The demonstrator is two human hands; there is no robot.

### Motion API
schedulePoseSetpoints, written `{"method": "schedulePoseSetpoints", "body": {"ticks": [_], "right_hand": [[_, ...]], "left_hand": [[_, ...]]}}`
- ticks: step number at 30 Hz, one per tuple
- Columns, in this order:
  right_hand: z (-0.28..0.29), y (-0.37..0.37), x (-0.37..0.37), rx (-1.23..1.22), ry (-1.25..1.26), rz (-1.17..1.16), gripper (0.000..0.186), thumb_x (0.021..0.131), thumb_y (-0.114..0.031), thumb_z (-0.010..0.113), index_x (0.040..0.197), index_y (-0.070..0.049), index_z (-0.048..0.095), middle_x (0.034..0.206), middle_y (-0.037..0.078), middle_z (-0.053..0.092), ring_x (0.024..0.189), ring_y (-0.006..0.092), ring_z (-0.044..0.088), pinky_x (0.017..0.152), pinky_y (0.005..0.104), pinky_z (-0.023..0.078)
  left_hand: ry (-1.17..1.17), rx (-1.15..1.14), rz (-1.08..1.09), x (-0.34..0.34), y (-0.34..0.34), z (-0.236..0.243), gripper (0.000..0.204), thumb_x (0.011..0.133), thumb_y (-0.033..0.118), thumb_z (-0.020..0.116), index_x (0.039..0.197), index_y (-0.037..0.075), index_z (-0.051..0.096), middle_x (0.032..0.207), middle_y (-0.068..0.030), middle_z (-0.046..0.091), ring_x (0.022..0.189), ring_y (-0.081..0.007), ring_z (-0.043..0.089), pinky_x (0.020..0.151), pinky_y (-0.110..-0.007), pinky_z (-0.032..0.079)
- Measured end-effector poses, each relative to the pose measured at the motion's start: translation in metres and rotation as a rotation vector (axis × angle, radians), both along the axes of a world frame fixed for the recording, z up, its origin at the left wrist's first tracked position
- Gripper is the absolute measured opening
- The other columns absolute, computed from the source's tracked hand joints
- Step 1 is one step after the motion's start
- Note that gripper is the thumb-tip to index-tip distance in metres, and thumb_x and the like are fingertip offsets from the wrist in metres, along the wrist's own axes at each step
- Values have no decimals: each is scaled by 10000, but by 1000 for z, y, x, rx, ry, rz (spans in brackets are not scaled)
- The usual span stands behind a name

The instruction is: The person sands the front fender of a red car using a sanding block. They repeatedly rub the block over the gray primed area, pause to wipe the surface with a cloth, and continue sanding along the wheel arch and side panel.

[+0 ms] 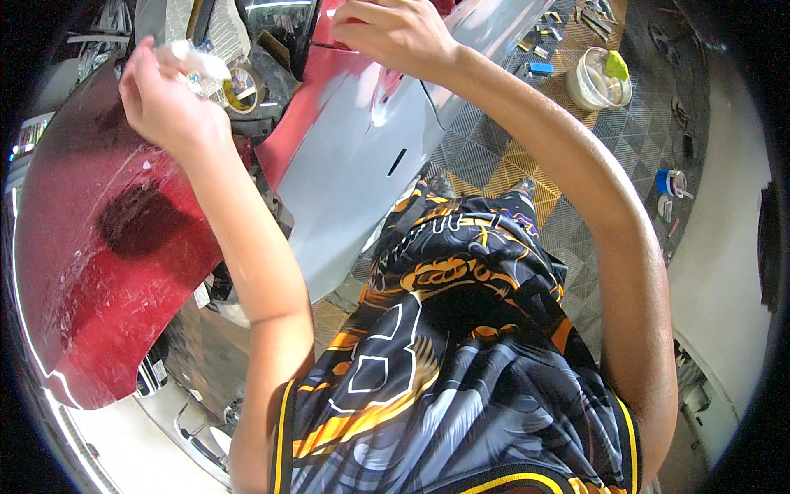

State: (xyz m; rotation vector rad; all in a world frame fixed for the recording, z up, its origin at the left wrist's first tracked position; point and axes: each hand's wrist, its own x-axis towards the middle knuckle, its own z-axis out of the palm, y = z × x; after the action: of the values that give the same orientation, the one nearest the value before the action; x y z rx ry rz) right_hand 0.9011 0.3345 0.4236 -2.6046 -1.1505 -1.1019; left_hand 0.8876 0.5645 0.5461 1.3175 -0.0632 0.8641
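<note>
My left hand (177,111) is raised over the red car body panel (107,321), its fingers closed on a crumpled white wad (202,62), which looks like soft cloth or paper. Farther right, my right hand (399,34) is at the far part of a body panel (329,173), painted red at the edge and mostly coated in smooth grey. Its fingers are bent together against the red part; whatever they pinch is hidden. Beside the left hand, a roll of tape (257,92) and printed newspaper sheets (226,29) lie in the gap between the panels.
On the tiled floor at the right stands a clear bucket (583,95) with a yellow-green cloth or sponge (615,66) on its rim. A blue block (541,68) and several small tools lie near it. Farther right are a blue-topped container (671,183) and a pale curved car body (728,206).
</note>
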Motion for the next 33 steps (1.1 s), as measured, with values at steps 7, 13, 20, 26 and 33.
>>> {"method": "schedulePoseSetpoints", "body": {"ticks": [7,13,20,26,33], "right_hand": [[18,5,7,-43,43,27,359,726,-198,780,1081,-231,737,1153,-61,654,1087,182,575,966,366,434],[27,1,10,-59,88,42,360,727,-197,779,1083,-231,736,1157,-61,654,1088,183,575,967,366,436],[29,0,14,-49,93,18,361,729,-196,777,1086,-232,735,1162,-60,653,1089,184,575,969,367,438],[7,0,-6,30,-24,-32,363,730,-195,776,1088,-232,734,1166,-60,653,1090,185,575,971,367,439],[-48,-19,-34,388,-4,40,351,775,-111,716,1112,-209,727,1202,-22,657,1050,200,602,915,343,497]], "left_hand": [[536,1174,291,120,29,-38,620,1005,501,407,1275,-24,597,1237,-295,616,1225,-428,558,1024,-424,422],[361,934,-15,135,44,-33,516,1005,363,507,1257,-79,591,1274,-228,628,1227,-339,567,1036,-373,410],[252,-69,-438,127,26,-6,232,948,102,579,1117,-49,634,1040,-170,665,882,-267,687,754,-360,600],[359,245,-190,165,57,-6,377,963,231,569,1225,-40,569,1180,-181,629,1104,-395,621,1018,-506,475],[152,-517,-452,175,81,-8,369,1029,95,413,1330,-116,381,1298,-290,481,1167,-496,546,952,-560,563]]}}
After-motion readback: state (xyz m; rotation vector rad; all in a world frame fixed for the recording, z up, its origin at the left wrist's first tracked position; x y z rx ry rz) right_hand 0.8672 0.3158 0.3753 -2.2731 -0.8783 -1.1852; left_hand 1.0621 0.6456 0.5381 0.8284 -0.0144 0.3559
